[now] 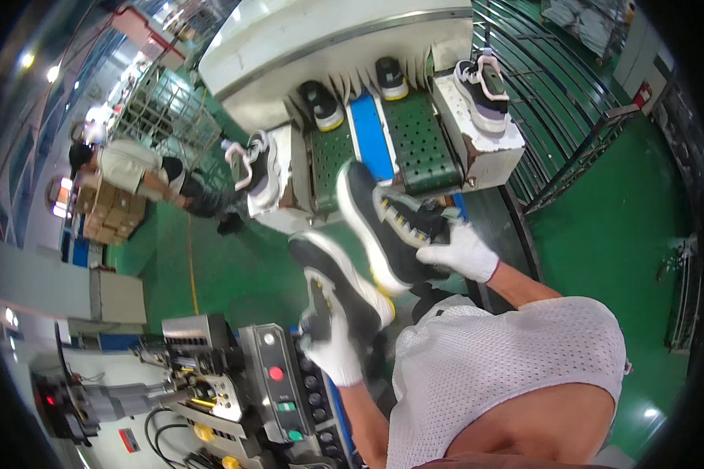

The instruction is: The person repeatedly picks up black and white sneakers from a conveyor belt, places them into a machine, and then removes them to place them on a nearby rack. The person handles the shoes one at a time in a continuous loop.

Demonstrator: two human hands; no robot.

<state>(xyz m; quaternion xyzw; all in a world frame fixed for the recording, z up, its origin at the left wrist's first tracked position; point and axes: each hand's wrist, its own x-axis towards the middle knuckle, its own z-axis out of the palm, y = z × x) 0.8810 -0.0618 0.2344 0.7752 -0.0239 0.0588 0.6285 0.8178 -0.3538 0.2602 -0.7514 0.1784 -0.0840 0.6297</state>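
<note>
My left hand (335, 348), in a white glove, grips a black sneaker with a white and yellow sole (338, 280) by its heel end. My right hand (460, 250), also in a white glove, holds a second black sneaker (383, 223) tilted on its side, sole facing left. Both shoes hang in front of my chest, just short of the green perforated conveyor belts (418, 141). Two more black shoes with yellow soles (321, 105) (391, 78) ride on the belts further off.
A sneaker stands on a white block left of the belts (256, 164) and another on the right block (483, 94). A control panel with coloured buttons (278, 383) sits at lower left. A person (133, 168) bends beside cardboard boxes. A green metal rack (555, 102) stands right.
</note>
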